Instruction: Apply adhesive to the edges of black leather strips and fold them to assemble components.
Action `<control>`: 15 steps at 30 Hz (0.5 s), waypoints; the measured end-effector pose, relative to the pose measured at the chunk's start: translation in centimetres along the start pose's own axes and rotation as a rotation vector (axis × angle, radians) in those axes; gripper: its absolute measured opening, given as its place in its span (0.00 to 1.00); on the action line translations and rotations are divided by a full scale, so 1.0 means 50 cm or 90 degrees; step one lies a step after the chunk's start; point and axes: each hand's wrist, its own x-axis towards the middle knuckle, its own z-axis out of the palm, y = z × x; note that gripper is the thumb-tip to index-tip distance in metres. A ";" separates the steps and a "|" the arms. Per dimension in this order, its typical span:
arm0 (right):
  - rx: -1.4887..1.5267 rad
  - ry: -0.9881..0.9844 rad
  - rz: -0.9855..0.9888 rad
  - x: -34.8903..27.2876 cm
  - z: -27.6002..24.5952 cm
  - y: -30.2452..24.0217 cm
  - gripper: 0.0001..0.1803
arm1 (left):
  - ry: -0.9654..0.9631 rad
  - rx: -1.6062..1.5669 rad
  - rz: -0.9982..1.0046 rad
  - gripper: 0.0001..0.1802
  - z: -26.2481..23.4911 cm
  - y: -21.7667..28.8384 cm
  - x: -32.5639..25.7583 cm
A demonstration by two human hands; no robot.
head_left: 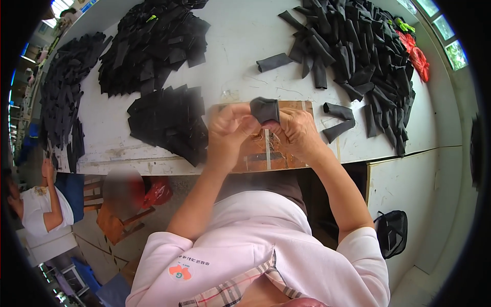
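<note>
A small folded piece of black cloth (265,109) is held up between my two hands, above a worn brown board (255,153) at the table's near edge. My left hand (230,128) is closed at the cloth's left side, its fingers slightly blurred. Curled round the right side and lower edge, my right hand (299,132) grips the same piece. Two rolled black cloth tubes (338,111) lie just right of the board. To the left is a fanned stack of flat black cloth pieces (166,120).
A large pile of black cloth tubes (363,56) covers the back right, beside red plastic bags (417,56). More black cloth (153,46) is heaped at the back left and far left (64,87). Another person (48,204) works at left, near a wooden chair (117,220).
</note>
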 end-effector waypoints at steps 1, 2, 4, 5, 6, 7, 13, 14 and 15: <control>0.002 0.000 0.004 0.001 0.002 0.002 0.07 | 0.037 -0.034 -0.053 0.05 0.031 0.025 0.011; 0.006 -0.005 0.016 0.003 0.002 0.003 0.07 | 0.037 -0.032 -0.058 0.05 0.037 0.036 0.023; 0.014 -0.015 0.020 0.012 -0.005 -0.003 0.07 | -0.122 0.064 -0.038 0.06 0.040 0.055 0.040; 0.099 0.051 -0.034 0.018 -0.014 -0.011 0.07 | -0.118 0.067 -0.038 0.06 0.044 0.062 0.040; 0.181 0.118 -0.083 0.015 -0.021 -0.014 0.06 | -0.145 0.205 -0.001 0.06 0.054 0.064 0.039; 0.181 0.119 -0.079 0.003 -0.008 -0.006 0.06 | -0.172 0.343 0.037 0.06 0.061 0.063 0.038; 0.250 0.083 -0.027 -0.002 0.014 0.025 0.04 | -0.088 0.346 0.052 0.06 0.071 0.054 0.036; 0.283 0.103 -0.055 0.013 -0.004 0.007 0.02 | -0.117 0.386 0.137 0.06 0.071 0.057 0.035; 0.283 0.104 -0.050 0.000 0.013 0.018 0.02 | -0.153 0.419 0.217 0.06 0.074 0.055 0.031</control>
